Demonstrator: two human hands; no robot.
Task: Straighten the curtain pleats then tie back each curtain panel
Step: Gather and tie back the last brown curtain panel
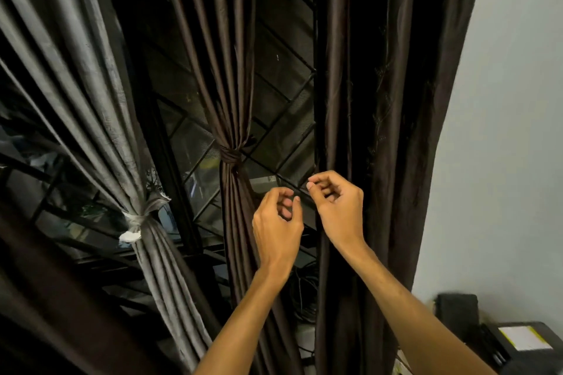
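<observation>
Three curtain panels hang before a dark window. A grey panel (91,119) on the left is gathered by a pale tie (137,219). The middle dark brown panel (225,94) is bound by a brown tie (230,157). On the right, a dark brown panel (380,131) hangs loose. My left hand (278,219) and my right hand (338,204) are raised close together at this panel's left edge, with fingers curled. They seem to pinch a short dark tie strip (308,211) stretched between them; it is hard to make out against the dark window.
A metal window grille (283,94) with diagonal bars stands behind the curtains. A pale wall (511,131) is on the right. A black printer-like box (524,344) sits at the lower right, and dark cables (304,298) hang below the window.
</observation>
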